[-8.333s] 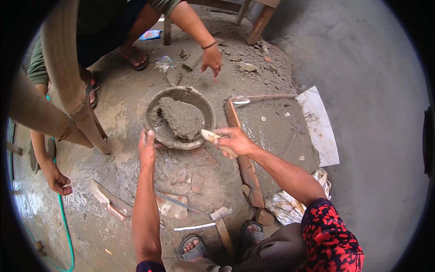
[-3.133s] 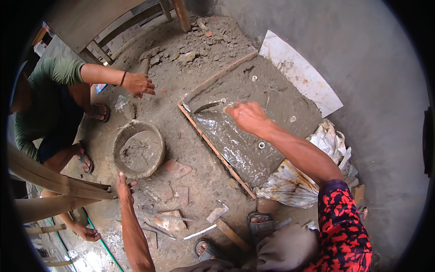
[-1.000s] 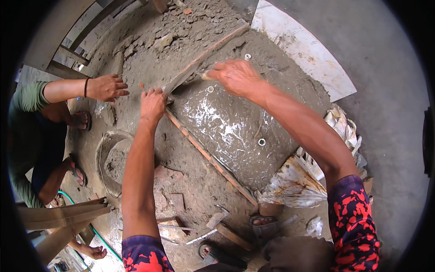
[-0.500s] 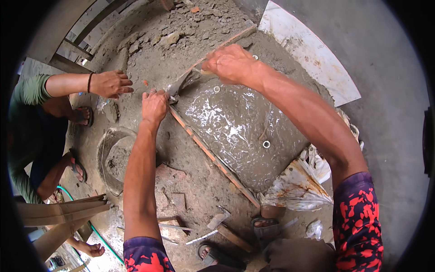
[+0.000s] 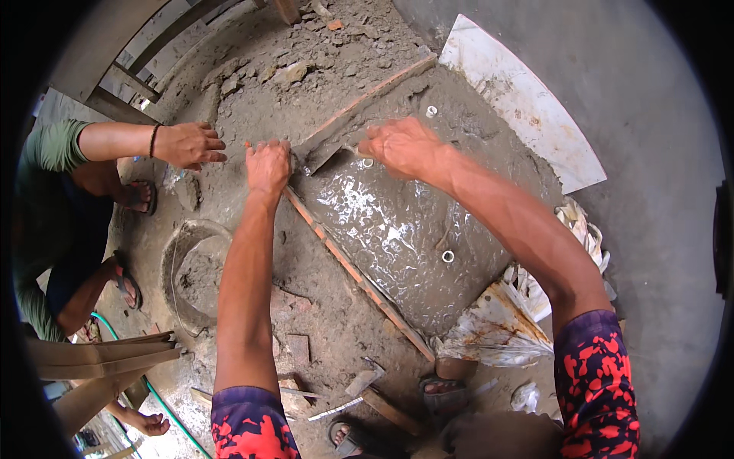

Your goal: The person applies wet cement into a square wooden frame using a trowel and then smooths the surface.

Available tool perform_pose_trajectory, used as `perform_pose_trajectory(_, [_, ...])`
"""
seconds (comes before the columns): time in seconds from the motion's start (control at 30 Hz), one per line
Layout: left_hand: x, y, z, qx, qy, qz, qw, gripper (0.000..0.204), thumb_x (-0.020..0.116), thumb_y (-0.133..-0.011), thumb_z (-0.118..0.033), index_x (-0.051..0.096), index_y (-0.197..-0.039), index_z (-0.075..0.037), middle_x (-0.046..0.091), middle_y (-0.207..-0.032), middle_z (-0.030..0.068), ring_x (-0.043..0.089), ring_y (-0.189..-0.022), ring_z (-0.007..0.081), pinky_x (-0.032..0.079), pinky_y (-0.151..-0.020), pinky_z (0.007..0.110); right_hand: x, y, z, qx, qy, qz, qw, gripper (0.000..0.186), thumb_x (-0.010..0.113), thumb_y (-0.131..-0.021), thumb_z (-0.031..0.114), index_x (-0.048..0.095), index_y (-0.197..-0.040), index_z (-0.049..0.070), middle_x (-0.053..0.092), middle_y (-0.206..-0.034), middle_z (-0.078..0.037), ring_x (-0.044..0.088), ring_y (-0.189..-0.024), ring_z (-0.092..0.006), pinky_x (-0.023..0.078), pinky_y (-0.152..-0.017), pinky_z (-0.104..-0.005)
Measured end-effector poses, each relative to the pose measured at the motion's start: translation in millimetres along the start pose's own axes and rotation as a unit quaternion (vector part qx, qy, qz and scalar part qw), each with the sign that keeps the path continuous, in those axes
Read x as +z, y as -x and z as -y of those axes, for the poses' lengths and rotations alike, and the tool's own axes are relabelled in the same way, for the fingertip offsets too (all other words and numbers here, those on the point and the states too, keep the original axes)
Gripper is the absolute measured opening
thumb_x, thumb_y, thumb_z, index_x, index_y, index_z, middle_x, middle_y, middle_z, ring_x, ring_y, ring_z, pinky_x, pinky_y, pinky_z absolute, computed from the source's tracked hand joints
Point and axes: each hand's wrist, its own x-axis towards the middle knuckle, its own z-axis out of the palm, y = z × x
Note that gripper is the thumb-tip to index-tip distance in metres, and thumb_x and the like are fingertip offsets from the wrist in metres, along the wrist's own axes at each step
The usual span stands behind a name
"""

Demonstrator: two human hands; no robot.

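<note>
the right hand (image 5: 404, 147) grips a trowel (image 5: 324, 159) at the wet cement (image 5: 397, 249). the left hand (image 5: 269, 164) is by the wood frame's (image 5: 358, 275) corner; i can't tell if it's gripping.

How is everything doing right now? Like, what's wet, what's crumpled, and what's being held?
Right hand: closed around the trowel
Trowel: held, blade low over the mix
Left hand: beside the trowel's blade, grip unclear
Grey mix: wet, shiny
Basin: partly filled
White sack: crumpled, stained
White sheet: stained
Hammer: lying down
</note>
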Motion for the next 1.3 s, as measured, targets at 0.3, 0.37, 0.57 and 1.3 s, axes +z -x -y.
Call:
perform_pose_trajectory(0.3, [7, -9, 1, -0.018, 0.023, 0.030, 0.999, 0.014, 0.049, -0.085, -0.017, 0.060, -0.085, -0.008, 0.066, -0.086, 0.0171, 0.064, -0.085, 0.0354, 0.044, -0.083, 0.049, 25, 38, 32, 0.071, -0.086, -0.093, 0.989, 0.039, 0.047, -0.083, 0.003, 0.058, -0.119, 0.010, 0.059, -0.114, -0.017, 0.058, -0.107, -0.0398, 0.047, -0.089, -0.0488])
perform_pose_trajectory(0.37, [4, -13, -5, -0.017, 0.040, 0.032, 0.999, 0.014, 0.050, -0.084, -0.017, 0.060, -0.085, -0.007, 0.066, -0.086, 0.0179, 0.064, -0.085, 0.0361, 0.044, -0.084, 0.051, 33, 34, 35, 0.072, -0.072, -0.151, 0.983, 0.040, 0.047, -0.082, 0.001, 0.058, -0.120, 0.010, 0.060, -0.113, -0.017, 0.059, -0.106, -0.0391, 0.048, -0.087, -0.0493])
perform_pose_trajectory(0.57, [3, -9, 5, -0.044, 0.090, 0.054, 0.993, 0.012, 0.054, -0.081, -0.016, 0.059, -0.085, -0.007, 0.066, -0.085, 0.0188, 0.064, -0.085, 0.0369, 0.049, -0.074, 0.049, 29, 28, 38, 0.082, -0.045, -0.163, 0.982, 0.042, 0.054, -0.074, 0.000, 0.062, -0.114, 0.009, 0.063, -0.101, -0.013, 0.064, -0.088, -0.0345, 0.053, -0.072, -0.0456])
perform_pose_trajectory(1.3, [-173, 160, -41, -0.090, 0.467, 0.207, 0.855, 0.035, 0.059, -0.091, -0.029, 0.060, -0.122, -0.011, 0.063, -0.118, 0.0155, 0.064, -0.101, 0.0288, 0.051, -0.089, 0.042, 35, 28, 37, 0.101, -0.056, -0.243, 0.963, 0.029, 0.055, -0.072, 0.001, 0.066, -0.098, 0.007, 0.065, -0.098, -0.017, 0.065, -0.084, -0.0351, 0.054, -0.067, -0.0434])
